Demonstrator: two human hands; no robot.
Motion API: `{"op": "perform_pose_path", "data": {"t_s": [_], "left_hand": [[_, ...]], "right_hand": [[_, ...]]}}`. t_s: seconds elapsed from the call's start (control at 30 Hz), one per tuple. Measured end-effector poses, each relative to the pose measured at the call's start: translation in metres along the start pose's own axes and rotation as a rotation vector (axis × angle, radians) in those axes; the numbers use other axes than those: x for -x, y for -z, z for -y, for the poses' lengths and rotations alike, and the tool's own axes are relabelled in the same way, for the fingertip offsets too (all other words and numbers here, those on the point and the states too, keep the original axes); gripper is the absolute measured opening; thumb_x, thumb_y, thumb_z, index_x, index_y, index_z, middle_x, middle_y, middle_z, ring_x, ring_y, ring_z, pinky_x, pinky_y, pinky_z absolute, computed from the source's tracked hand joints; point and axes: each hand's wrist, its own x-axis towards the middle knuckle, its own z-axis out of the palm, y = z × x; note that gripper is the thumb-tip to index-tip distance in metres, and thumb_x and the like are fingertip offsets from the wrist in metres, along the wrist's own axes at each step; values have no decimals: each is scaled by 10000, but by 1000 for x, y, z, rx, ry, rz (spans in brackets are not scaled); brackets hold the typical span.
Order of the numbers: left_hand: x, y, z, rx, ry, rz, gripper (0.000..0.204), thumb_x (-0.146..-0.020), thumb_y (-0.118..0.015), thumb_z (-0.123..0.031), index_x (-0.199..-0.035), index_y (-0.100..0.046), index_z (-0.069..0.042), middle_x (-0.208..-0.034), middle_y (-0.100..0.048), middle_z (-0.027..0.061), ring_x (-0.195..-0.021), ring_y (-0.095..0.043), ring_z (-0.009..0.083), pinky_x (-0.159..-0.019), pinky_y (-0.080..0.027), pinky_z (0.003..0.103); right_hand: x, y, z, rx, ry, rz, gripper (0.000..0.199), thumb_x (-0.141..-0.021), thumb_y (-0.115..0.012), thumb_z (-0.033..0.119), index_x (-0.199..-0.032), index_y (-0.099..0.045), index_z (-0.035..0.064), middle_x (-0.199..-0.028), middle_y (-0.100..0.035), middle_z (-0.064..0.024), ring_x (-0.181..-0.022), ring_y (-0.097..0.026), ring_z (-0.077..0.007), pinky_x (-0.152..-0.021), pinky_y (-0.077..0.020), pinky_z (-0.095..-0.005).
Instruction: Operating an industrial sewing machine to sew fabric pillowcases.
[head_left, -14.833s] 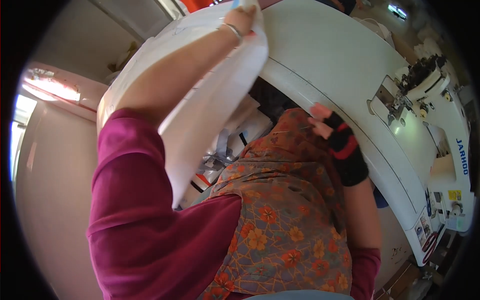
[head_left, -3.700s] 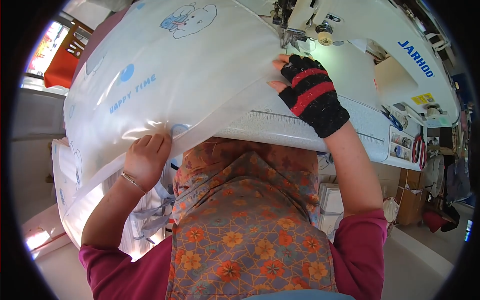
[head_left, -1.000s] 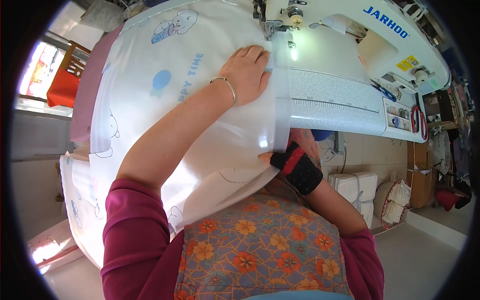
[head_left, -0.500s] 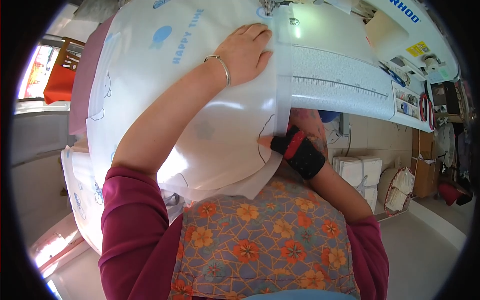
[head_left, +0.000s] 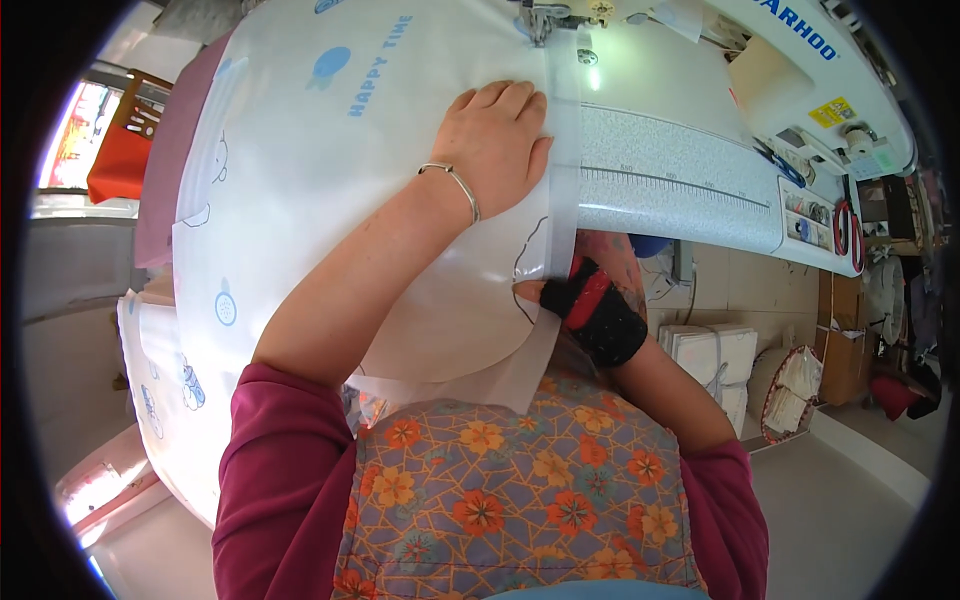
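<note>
A white plastic sheet [head_left: 330, 200] with pale blue prints lies over the sewing table [head_left: 680, 190] and hangs off its left side. My left hand [head_left: 495, 140], with a thin bracelet on the wrist, presses flat on the sheet beside its folded right edge [head_left: 562, 150]. That edge runs up to the presser foot [head_left: 540, 20] of a white sewing machine [head_left: 800, 70]. My right hand [head_left: 585, 305], in a black and red fingerless glove, pinches the sheet's near edge at the table's front.
A pink cloth [head_left: 160, 200] lies under the sheet at the left, with a red object [head_left: 120, 160] beyond it. Red-handled scissors [head_left: 850, 235] lie at the table's right end. Below the table are stacked white bundles [head_left: 715, 355] and a basket [head_left: 795, 390].
Some seconds ago my right hand lay on top near the needle and my left under the edge. They have since swapped places, and over the last second both keep their hold.
</note>
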Motion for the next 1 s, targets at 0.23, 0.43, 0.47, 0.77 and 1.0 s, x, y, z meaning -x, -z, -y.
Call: {"op": "perform_pose_path", "data": {"t_s": [0.23, 0.43, 0.47, 0.77, 1.0], "left_hand": [[-18, -4, 23, 50, 87, 84, 411, -870, -510, -255, -1202, -527, -13, -1266, -497, 139, -1219, -440, 270, -1031, -347, 405], [5, -3, 0, 73, 1, 42, 426, -867, -515, -243, -1206, -516, 14, -1294, -472, 166, -1240, -424, 283, -1063, -315, 419], [0, -5, 5, 81, 6, 29, 430, -863, -521, -239, -1210, -514, 16, -1277, -487, 169, -1232, -433, 287, -1063, -315, 415], [13, 9, 41, 186, -81, 43, 460, -854, -560, -279, -1223, -521, -7, -1266, -517, 161, -1206, -457, 304, -1048, -325, 402], [37, 6, -5, 10, 128, 7, 431, -881, -528, -286, -1231, -529, -36, -1316, -489, 118, -1238, -435, 292, -1034, -306, 502]], "right_hand": [[7, 42, 144, 310, -212, -110, 589, -705, -710, 383, -1161, -557, 44, -1080, -611, -118, -1041, -554, -287, -952, -397, -372], [14, 44, 152, 73, -261, -184, 581, -711, -728, 344, -1165, -554, 27, -1056, -614, -127, -1026, -564, -265, -921, -410, -365], [16, 42, 152, -41, -266, -187, 581, -711, -732, 335, -1167, -553, 24, -1051, -614, -128, -1020, -568, -260, -912, -416, -362], [15, 41, 139, -117, -150, -275, 480, -771, -719, 218, -1171, -564, 3, -1052, -625, -92, -949, -560, -169, -869, -419, -285], [16, 44, 131, -178, -325, -190, 463, -771, -722, 196, -1164, -574, 0, -1026, -634, -60, -937, -554, -127, -862, -423, -273]]}}
